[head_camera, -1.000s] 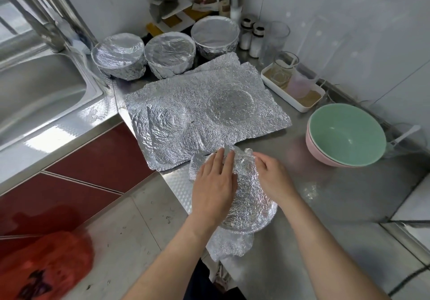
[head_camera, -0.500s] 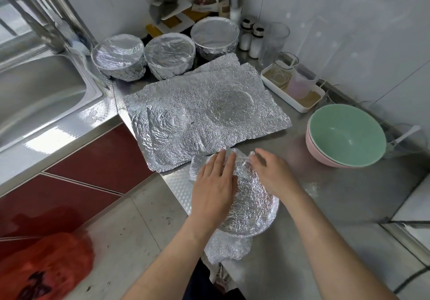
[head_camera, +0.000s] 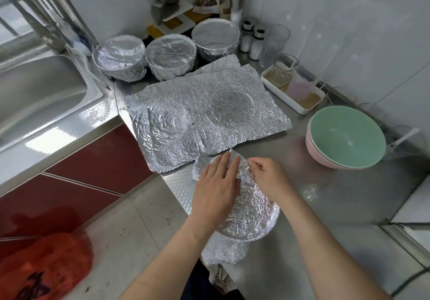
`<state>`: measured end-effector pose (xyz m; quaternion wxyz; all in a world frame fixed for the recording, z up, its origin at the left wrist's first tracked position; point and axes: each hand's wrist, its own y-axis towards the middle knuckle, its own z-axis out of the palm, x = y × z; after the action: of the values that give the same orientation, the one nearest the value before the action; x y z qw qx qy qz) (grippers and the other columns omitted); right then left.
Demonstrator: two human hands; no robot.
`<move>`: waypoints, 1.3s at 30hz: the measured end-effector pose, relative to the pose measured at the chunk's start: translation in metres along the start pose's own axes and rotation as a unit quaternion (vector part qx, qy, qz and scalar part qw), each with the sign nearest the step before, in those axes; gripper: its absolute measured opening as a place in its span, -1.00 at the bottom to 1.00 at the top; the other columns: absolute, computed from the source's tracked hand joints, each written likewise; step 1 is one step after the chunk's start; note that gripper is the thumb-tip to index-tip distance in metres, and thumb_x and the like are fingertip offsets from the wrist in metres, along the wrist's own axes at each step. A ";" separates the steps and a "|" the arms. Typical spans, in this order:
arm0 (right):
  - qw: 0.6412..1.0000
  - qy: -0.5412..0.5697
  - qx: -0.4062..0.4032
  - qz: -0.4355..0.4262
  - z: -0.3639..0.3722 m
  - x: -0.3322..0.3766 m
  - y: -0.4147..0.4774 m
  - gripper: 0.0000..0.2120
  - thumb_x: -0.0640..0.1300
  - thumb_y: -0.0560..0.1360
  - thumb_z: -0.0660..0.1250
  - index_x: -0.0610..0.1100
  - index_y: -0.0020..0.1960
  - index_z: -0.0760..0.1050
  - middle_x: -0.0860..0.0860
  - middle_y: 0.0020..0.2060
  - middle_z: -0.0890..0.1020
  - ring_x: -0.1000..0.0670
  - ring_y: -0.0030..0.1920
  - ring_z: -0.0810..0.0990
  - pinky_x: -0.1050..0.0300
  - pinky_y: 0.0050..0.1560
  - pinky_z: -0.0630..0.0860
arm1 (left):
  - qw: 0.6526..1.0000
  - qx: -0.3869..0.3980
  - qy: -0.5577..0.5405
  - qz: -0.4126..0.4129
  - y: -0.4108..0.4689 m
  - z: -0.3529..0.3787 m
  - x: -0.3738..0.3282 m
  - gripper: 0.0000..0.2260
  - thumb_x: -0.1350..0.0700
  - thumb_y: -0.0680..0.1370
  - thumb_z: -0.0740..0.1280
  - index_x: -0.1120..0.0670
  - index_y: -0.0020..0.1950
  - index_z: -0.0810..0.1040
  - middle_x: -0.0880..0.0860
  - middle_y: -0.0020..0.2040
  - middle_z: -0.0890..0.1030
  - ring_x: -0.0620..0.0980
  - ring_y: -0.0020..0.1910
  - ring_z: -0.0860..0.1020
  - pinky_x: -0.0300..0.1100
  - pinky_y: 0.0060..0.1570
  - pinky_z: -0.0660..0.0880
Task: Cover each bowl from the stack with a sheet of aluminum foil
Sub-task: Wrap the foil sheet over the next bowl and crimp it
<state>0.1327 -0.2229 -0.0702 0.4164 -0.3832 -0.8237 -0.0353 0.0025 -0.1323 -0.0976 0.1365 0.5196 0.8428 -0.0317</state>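
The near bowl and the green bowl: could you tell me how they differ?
The near bowl is covered with foil; the green bowl is bare. The near bowl stands alone at the counter edge; the green bowl nests in a pink bowl farther back. Both stand upright.

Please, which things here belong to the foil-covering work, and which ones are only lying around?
Belonging to the job: near bowl under foil, left hand pressing it, right hand pinching its foil, spare foil sheets, three covered bowls, stacked bowls.
Only lying around: tray of glasses, shakers, red bag, sink.
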 end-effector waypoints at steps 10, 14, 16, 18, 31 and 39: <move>0.995 0.071 0.014 0.063 -0.009 0.001 -0.014 -0.54 0.02 0.63 0.15 -0.17 0.46 0.31 -0.06 0.36 0.47 -0.02 0.33 0.45 0.16 0.28 0.34 | 0.991 -0.050 -0.117 -0.037 -0.001 -0.024 0.011 -0.69 0.12 0.63 0.24 0.12 0.37 0.50 0.08 0.31 0.55 0.09 0.29 0.48 -0.06 0.29 0.40; 0.996 0.065 0.051 0.028 -0.011 0.010 -0.005 -0.63 -0.03 0.65 0.13 -0.24 0.32 0.45 -0.20 0.22 0.57 -0.20 0.20 0.54 -0.04 0.24 0.47 | 0.969 -0.068 -0.193 -0.140 -0.006 -0.025 0.016 -0.76 0.15 0.60 0.31 0.13 0.24 0.61 0.06 0.16 0.63 0.08 0.13 0.54 -0.18 0.04 0.39; 0.996 0.065 0.052 0.029 -0.009 0.011 -0.001 -0.68 -0.04 0.64 0.15 -0.18 0.27 0.51 -0.19 0.06 0.64 -0.21 0.05 0.60 -0.09 0.10 0.54 | 0.969 -0.069 -0.201 -0.129 -0.002 -0.027 0.015 -0.81 0.14 0.59 0.34 0.13 0.15 0.66 0.04 0.06 0.65 0.06 0.01 0.57 -0.22 -0.08 0.36; 0.997 0.066 0.042 0.019 -0.006 0.009 0.000 -0.71 -0.05 0.63 0.19 -0.15 0.24 0.55 -0.01 -0.20 0.66 0.03 -0.28 0.58 0.23 -0.21 0.51 | 0.967 -0.047 -0.217 -0.129 0.003 -0.030 0.013 -0.79 0.12 0.59 0.33 0.13 0.18 0.65 0.04 0.05 0.66 0.04 -0.01 0.58 -0.24 -0.12 0.34; 0.993 0.108 0.038 0.038 0.003 -0.005 -0.007 -0.80 -0.05 0.61 0.24 -0.02 0.09 0.63 0.08 -0.49 0.36 0.11 -0.49 0.26 0.19 -0.42 0.22 | 0.965 0.041 -0.255 -0.050 0.014 -0.026 0.011 -0.66 0.17 0.62 0.27 -0.03 0.38 0.50 -0.07 -0.09 0.54 -0.09 -0.20 0.47 -0.29 -0.22 0.31; 0.994 0.095 0.047 -0.012 0.001 -0.007 -0.010 -0.79 -0.09 0.60 0.25 -0.16 -0.03 0.62 0.14 -0.53 0.29 0.15 -0.51 0.21 0.21 -0.44 0.15 | 0.964 0.138 -0.225 -0.019 0.032 -0.030 0.017 -0.68 0.09 0.64 0.20 0.00 0.39 0.49 0.04 0.16 0.45 0.02 0.17 0.38 -0.16 0.15 0.31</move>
<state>0.1278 -0.2338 -0.0732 0.5102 -0.3478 -0.7857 -0.0379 0.0177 -0.0976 -0.0707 0.2493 0.4968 0.7875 -0.2664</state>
